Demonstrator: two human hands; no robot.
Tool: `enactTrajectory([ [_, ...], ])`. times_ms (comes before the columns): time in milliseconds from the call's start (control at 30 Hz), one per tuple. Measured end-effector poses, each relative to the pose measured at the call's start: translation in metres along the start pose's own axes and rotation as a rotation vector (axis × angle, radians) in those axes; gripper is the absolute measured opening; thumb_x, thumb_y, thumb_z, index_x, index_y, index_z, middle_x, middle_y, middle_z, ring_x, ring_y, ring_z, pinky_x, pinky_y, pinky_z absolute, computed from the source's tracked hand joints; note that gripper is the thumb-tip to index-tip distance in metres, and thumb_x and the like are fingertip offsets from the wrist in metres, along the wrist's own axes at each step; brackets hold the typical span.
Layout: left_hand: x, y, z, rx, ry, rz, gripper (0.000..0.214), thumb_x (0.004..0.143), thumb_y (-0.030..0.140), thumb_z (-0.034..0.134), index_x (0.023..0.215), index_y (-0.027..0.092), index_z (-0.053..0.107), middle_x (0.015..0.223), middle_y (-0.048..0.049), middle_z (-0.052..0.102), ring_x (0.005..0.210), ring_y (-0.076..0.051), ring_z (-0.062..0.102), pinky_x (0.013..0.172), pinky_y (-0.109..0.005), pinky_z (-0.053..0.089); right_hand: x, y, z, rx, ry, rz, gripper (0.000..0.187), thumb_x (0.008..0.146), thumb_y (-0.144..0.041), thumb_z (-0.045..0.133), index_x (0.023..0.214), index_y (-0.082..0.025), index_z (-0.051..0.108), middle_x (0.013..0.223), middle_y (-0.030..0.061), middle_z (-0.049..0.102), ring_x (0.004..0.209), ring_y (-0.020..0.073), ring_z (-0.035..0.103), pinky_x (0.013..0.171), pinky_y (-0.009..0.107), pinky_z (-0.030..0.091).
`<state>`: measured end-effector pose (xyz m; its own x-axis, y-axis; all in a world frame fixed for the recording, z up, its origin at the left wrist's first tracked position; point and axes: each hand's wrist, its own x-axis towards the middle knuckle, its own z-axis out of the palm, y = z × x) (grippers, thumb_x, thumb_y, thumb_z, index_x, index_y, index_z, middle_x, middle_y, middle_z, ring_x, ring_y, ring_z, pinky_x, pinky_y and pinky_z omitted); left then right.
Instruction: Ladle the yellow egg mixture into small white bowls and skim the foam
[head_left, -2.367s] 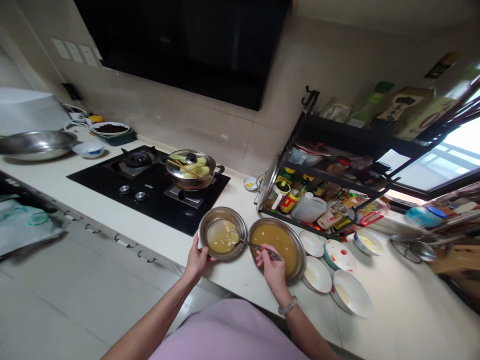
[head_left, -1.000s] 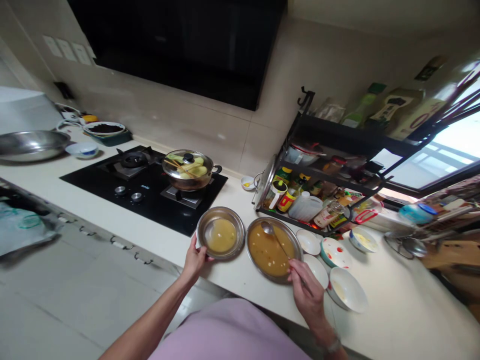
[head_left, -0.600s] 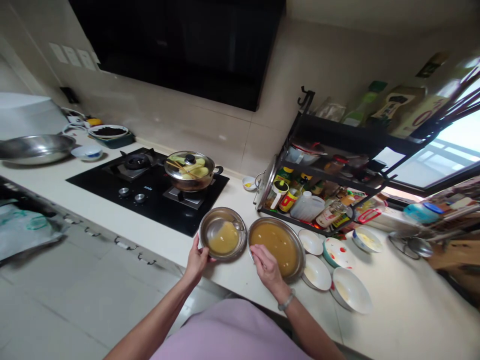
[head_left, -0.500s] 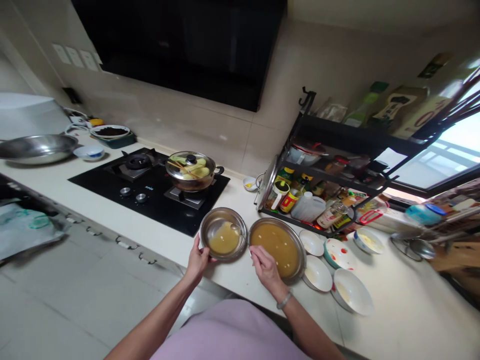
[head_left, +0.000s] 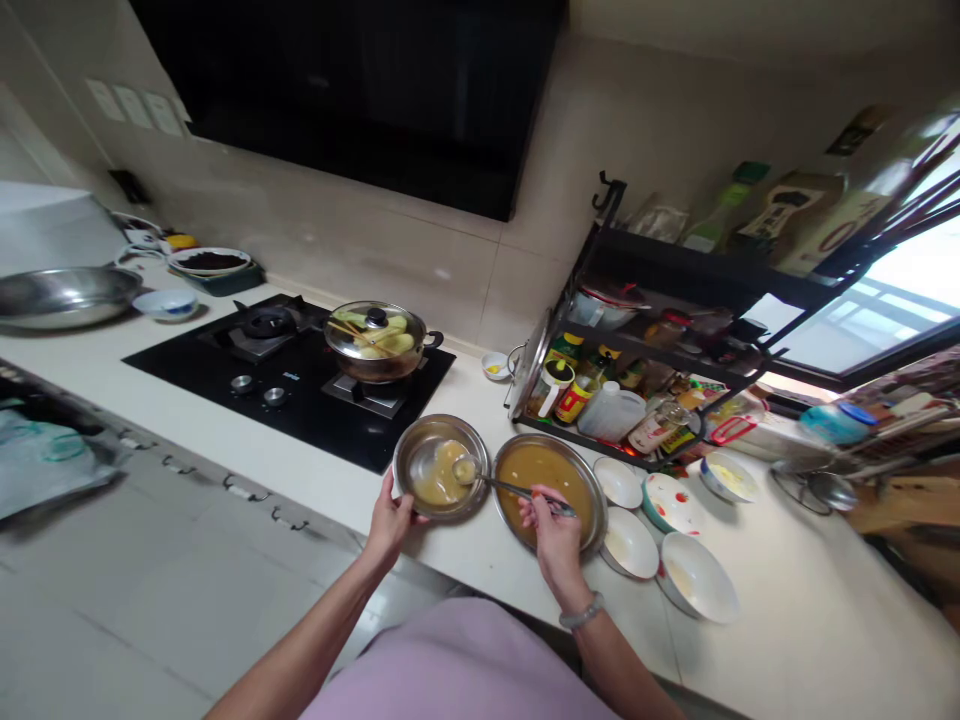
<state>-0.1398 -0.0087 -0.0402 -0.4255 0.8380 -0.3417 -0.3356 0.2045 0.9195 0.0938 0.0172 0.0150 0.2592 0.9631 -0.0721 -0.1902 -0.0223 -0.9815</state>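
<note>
Round steel dish at edge of white counter, rim gripped by left hand; metal ladle over it, clenched in right hand.

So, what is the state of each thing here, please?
left dish: partly covered with yellow liquid.
right dish: filled with brownish liquid.
spoon: bowl end over left dish.
left hand: gripping left dish rim.
right hand: holding spoon handle.
pot: covered.
</note>
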Motion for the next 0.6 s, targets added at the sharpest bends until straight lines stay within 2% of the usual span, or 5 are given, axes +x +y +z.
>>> enactTrajectory([
  [167,0.001,-0.001,0.0,-0.023,0.003,-0.016,0.078,0.082,0.009,0.053,0.151,0.02,0.018,0.056,0.0067,0.055,0.046,-0.01,0.057,0.055,-0.027,0.058,-0.004,-0.012,0.0,0.088,0.027,0.054,0.042,0.06,-0.043,0.081,0.085,-0.014,0.064,0.059,0.0044,0.068,0.048,0.0143,0.059,0.043,0.023,0.045],
  [300,0.0,-0.001,-0.001,-0.029,-0.006,-0.008,0.078,0.082,0.008,0.053,0.151,0.022,0.018,0.052,0.0088,0.052,0.044,-0.009,0.054,0.056,-0.028,0.058,-0.007,-0.021,-0.009,0.102,0.047,0.063,0.042,0.058,-0.041,0.083,0.085,-0.014,0.065,0.06,0.0047,0.069,0.049,0.0135,0.059,0.043,0.021,0.044],
  [500,0.0,0.001,0.0,-0.023,0.007,-0.01,0.081,0.08,0.01,0.057,0.151,0.023,0.02,0.052,0.0097,0.05,0.044,-0.009,0.054,0.055,-0.029,0.058,-0.004,-0.035,-0.04,0.085,0.11,0.03,0.041,0.059,-0.039,0.083,0.086,-0.014,0.064,0.064,0.006,0.07,0.052,0.0147,0.061,0.045,0.022,0.046],
  [600,-0.001,0.002,0.001,-0.02,0.012,-0.007,0.081,0.08,0.01,0.056,0.151,0.023,0.02,0.051,0.0103,0.049,0.043,-0.009,0.053,0.055,-0.029,0.058,-0.001,-0.04,-0.061,0.029,0.149,-0.067,0.038,0.062,-0.039,0.081,0.087,-0.015,0.064,0.06,0.0037,0.068,0.05,0.016,0.061,0.045,0.025,0.047],
])
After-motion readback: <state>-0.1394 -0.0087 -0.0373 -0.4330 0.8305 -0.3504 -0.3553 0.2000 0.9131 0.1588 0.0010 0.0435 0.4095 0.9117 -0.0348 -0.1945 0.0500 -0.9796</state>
